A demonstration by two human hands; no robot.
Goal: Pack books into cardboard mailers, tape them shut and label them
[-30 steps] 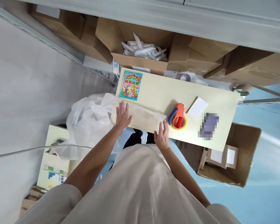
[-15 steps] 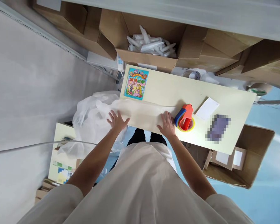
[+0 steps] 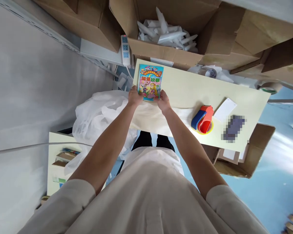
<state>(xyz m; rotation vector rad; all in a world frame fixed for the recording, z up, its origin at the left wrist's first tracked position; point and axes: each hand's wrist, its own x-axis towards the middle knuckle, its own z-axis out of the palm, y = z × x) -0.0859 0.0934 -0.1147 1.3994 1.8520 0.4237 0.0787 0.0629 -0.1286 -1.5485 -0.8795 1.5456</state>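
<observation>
A colourful storybook (image 3: 150,81) with a blue border and cartoon figures is between my two hands at the table's left end. My left hand (image 3: 135,95) grips its lower left edge. At its lower right corner, my right hand (image 3: 163,100) is closed, thumb over the cover. Below the book, a strip of thin white foam-like sheet (image 3: 148,117) lies along the table's near edge. It joins a bulky pile of the same translucent sheeting (image 3: 100,113) hanging off the left side.
On the pale table (image 3: 183,86) are a red and blue tape dispenser (image 3: 205,119), a white card (image 3: 225,109) and a pixelated dark item (image 3: 233,127). An open carton of white rolled pieces (image 3: 168,35) stands behind. Another cardboard box (image 3: 255,156) sits below right.
Both hands have left the white sheet, where they lay spread, and moved up to the storybook, taking hold of its lower sides. The camera view has shifted slightly.
</observation>
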